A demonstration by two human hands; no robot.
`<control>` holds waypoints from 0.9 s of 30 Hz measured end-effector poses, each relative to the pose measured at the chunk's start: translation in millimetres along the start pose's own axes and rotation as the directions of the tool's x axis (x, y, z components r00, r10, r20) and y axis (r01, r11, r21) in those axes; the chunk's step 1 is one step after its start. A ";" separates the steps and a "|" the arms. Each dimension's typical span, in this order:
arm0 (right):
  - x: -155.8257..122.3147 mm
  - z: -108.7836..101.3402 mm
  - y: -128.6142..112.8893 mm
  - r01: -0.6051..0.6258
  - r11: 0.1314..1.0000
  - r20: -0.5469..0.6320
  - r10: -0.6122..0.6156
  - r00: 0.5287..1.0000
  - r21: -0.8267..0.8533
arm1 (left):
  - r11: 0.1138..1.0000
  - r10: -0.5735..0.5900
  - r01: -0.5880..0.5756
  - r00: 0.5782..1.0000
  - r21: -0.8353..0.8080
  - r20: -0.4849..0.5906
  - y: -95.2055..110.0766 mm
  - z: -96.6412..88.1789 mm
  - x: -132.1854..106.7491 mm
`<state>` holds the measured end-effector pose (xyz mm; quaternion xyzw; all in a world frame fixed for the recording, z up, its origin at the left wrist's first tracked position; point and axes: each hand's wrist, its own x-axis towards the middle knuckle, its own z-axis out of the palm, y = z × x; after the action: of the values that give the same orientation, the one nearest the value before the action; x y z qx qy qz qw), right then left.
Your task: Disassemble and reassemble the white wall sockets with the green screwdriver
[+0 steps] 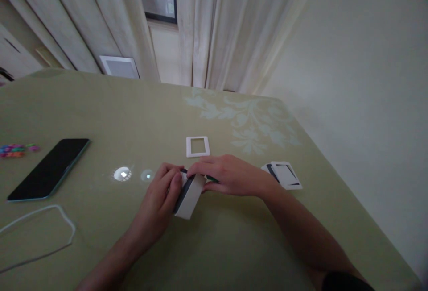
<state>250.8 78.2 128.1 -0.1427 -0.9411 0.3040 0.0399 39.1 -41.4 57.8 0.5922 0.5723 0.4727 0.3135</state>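
Note:
Between my two hands is a small white box (190,201) with a dark edge, tilted above the table. My left hand (164,191) is closed round its left side, the thumb lying along the dark edge. From the right, my right hand (227,175) grips the upper end of the box with its fingertips. A bit of green shows under the right fingers; I cannot make out what it is. Just beyond the hands lies a white square frame (189,148) with an open middle.
Right of my right wrist, white frames and dark pieces (286,176) lie stacked. At left are a black phone (50,168), small colourful pieces (13,150) and a white cable (63,213). The green table (133,117) ends before curtains (230,27); a wall (368,81) runs along the right.

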 end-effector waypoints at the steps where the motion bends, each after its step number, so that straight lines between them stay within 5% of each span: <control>1: 1.4 2.9 1.7 -0.011 1.000 0.001 0.011 1.000 -0.013 | 0.998 0.023 -0.023 1.000 0.065 0.004 -2.3 -0.1 -0.5; 7: 10.3 19.3 9.3 -0.040 0.998 0.007 0.041 0.999 -0.041 | 0.950 0.103 -0.098 0.995 0.297 -0.003 -7.3 2.3 -2.9; 15: 14.9 30.7 9.6 -0.075 0.990 0.082 0.086 0.993 -0.120 | 0.884 0.240 -0.249 0.968 0.397 0.072 -8.4 8.8 -4.4; 20: 11.9 19.0 5.0 0.014 0.997 -0.079 -0.008 0.997 0.077 | 0.970 0.133 -0.123 0.990 0.208 -0.037 1.9 2.1 -1.3; 23: 10.2 16.5 -3.3 0.062 0.981 -0.206 -0.023 0.978 0.185 | 0.997 0.080 -0.080 0.997 0.002 0.001 7.0 -2.9 2.0; 27: 7.6 19.8 -13.5 0.093 0.987 -0.222 -0.062 0.973 0.132 | 0.989 0.061 -0.053 0.997 -0.135 0.056 8.4 -8.9 4.3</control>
<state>237.0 58.9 119.8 -0.1351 -0.9119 0.3509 0.1645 33.7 -40.0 69.6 0.6001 0.5126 0.5006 0.3557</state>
